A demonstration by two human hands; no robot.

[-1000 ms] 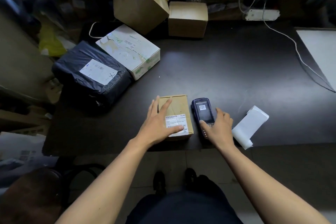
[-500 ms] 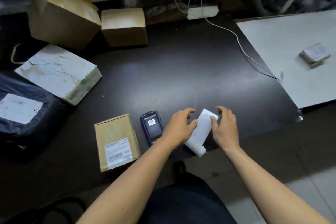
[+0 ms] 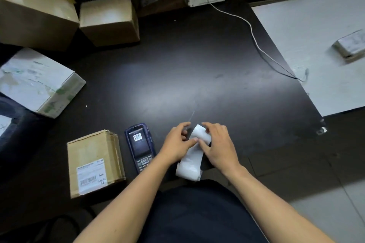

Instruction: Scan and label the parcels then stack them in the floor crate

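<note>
On a dark tabletop (image 3: 197, 69), a labelled cardboard parcel (image 3: 94, 162) lies beside a handheld scanner (image 3: 140, 147), while the left hand (image 3: 177, 143) and right hand (image 3: 219, 145) both pinch a white label roll (image 3: 192, 156) at the near edge

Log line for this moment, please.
phase: labelling | left hand: pinches label roll | right hand: holds label roll | scanner: on table, untouched | small parcel: beside scanner
</note>
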